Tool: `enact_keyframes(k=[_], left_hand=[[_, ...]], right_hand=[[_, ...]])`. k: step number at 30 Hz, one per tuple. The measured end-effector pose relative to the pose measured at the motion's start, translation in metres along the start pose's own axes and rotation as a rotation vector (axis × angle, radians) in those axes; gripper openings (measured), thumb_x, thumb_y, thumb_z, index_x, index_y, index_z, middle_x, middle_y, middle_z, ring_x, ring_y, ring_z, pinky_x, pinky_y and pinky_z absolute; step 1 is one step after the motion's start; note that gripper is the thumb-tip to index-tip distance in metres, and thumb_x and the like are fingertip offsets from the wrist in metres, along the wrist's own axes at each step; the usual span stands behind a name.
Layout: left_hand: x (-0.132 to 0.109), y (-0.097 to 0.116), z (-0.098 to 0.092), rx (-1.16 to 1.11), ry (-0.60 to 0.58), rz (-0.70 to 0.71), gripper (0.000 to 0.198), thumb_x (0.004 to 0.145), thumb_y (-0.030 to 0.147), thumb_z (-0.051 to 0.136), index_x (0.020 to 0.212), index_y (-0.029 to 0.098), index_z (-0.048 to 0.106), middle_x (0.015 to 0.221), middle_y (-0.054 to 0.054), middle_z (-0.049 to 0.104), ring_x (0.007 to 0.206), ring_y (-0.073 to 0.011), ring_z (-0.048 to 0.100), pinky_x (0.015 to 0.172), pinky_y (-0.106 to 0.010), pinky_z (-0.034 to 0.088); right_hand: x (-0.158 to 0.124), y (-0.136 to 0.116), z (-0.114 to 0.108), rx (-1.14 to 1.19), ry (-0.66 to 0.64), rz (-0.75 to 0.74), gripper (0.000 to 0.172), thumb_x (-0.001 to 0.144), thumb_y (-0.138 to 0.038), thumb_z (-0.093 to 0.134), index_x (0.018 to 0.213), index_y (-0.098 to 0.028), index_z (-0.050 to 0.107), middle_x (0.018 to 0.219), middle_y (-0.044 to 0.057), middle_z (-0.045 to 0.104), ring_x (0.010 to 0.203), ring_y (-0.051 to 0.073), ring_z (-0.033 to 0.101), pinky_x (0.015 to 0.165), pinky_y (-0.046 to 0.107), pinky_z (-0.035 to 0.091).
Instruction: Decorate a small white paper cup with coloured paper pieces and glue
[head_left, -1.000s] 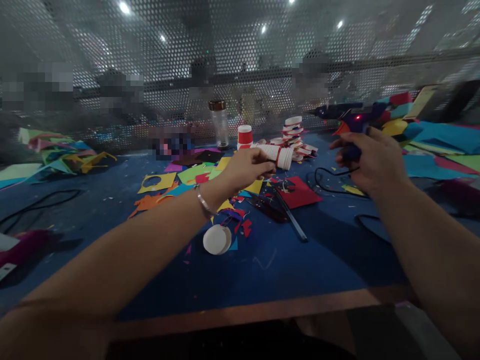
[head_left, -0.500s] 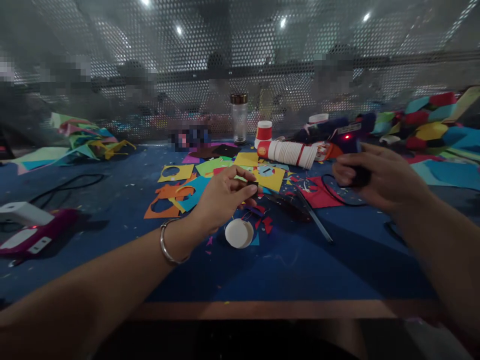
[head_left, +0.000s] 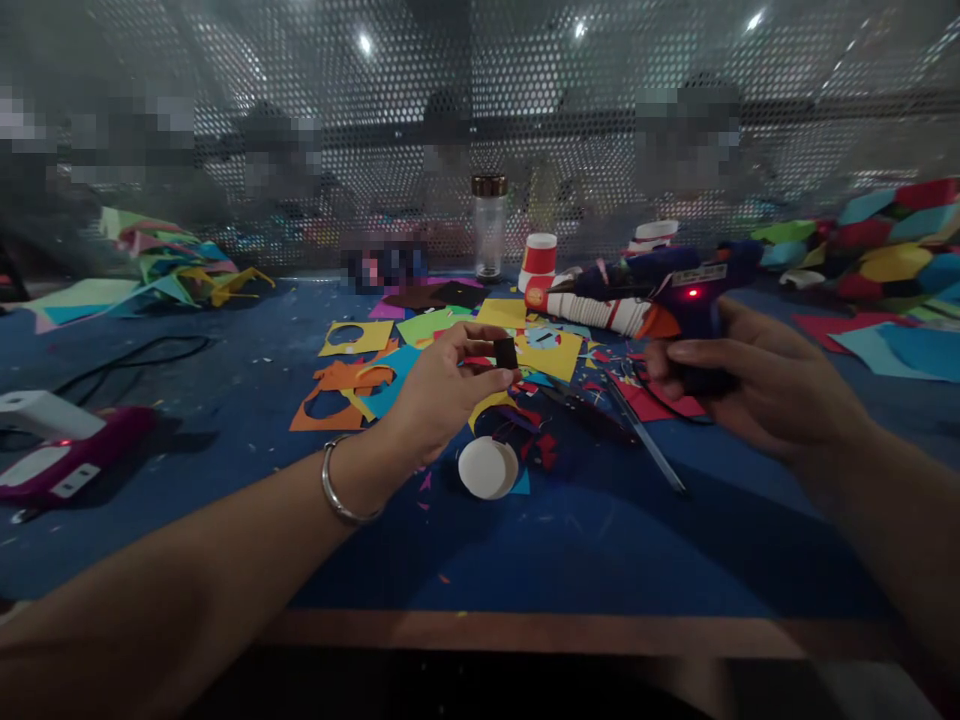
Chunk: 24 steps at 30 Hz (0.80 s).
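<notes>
Between thumb and fingers, my left hand [head_left: 442, 390] pinches a small black square piece [head_left: 506, 353], perhaps paper. My right hand [head_left: 765, 375] is wrapped round the handle of a dark blue hot glue gun [head_left: 694, 275], whose red light is on and whose nozzle points left. Below my left hand, a white paper cup [head_left: 488, 468] faces me with a round white end. Yellow and dark paper strips lie just behind the cup. Scissors [head_left: 581, 405] and a clear glue stick [head_left: 649, 440] lie on the blue table between my hands, beneath the gun.
Coloured paper with round cut-outs [head_left: 326, 403] covers the table's middle. Behind it stand a glass bottle [head_left: 489, 228] and red-and-white paper cups [head_left: 540, 265], with a stack lying sideways. A purple power strip [head_left: 90, 455] with a white plug sits left. Coloured paper constructions [head_left: 896, 245] lie right.
My right hand has brought the glue gun slightly left, its nozzle now in plain sight. My left hand has turned the black piece so its flat face shows. The view has shifted slightly.
</notes>
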<state>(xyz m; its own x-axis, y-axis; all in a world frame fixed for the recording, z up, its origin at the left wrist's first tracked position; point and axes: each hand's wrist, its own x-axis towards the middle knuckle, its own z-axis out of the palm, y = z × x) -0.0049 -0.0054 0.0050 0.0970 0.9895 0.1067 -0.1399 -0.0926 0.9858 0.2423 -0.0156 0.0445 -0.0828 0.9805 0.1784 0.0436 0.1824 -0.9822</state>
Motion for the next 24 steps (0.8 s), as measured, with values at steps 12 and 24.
enact_keyframes(k=[12,24], left_hand=[[-0.002,0.0,0.0,-0.025,-0.06,0.014,0.036,0.072,0.002,0.073,0.101,0.018,0.06,0.088,0.001,0.068,0.08,-0.0124,0.069,0.08,-0.03,0.055],[-0.007,0.003,0.003,-0.019,-0.101,-0.017,0.038,0.068,0.005,0.078,0.1,0.017,0.061,0.081,0.003,0.065,0.075,-0.0122,0.067,0.078,-0.03,0.053]], right_hand=[[-0.003,-0.004,-0.008,0.06,0.018,-0.056,0.028,0.063,-0.017,0.076,0.051,-0.023,0.051,0.044,-0.005,0.041,0.042,0.009,0.039,0.039,0.024,0.033],[-0.005,0.004,-0.01,-0.594,-0.024,-0.113,0.05,0.067,-0.06,0.075,0.042,-0.024,0.053,0.039,-0.001,0.049,0.037,0.011,0.04,0.038,0.028,0.026]])
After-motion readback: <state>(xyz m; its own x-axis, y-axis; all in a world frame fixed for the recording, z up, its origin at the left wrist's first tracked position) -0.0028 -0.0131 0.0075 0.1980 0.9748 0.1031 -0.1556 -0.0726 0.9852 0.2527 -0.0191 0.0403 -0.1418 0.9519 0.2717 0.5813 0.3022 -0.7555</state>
